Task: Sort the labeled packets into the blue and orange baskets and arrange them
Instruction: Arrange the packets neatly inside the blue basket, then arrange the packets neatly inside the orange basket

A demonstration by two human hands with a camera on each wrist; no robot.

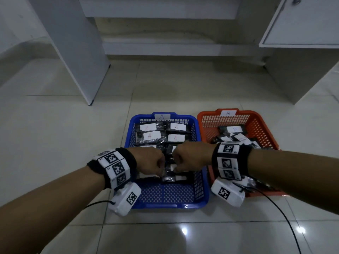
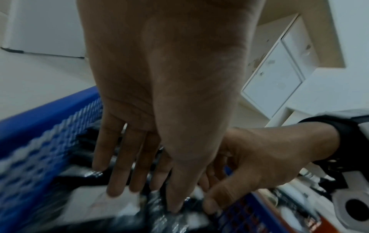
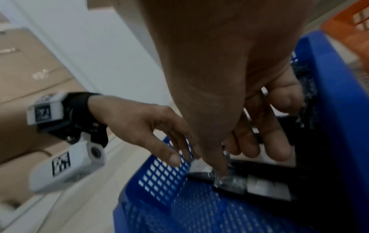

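The blue basket [image 1: 165, 204] marked A holds black packets with white A labels [image 1: 152, 135] laid in rows. The orange basket [image 1: 260, 114] marked B holds a loose heap of B packets [image 1: 234, 129]. Both hands are down inside the blue basket at its near middle. My left hand [image 1: 150, 161] [image 2: 143, 173] has straight fingers resting on the packets. My right hand [image 1: 190, 158] [image 3: 237, 149] curls thumb and fingers around the edge of a black packet [image 3: 265, 187] [image 1: 172, 176]. The hands hide the packets under them.
Both baskets stand side by side on a glossy tiled floor [image 1: 55, 125]. A white panel [image 1: 78, 52] stands at the back left and a white cabinet [image 1: 302, 24] at the back right. A black cable [image 1: 278, 208] trails from my right wrist. Cardboard boxes [image 3: 30, 63] lie to the left.
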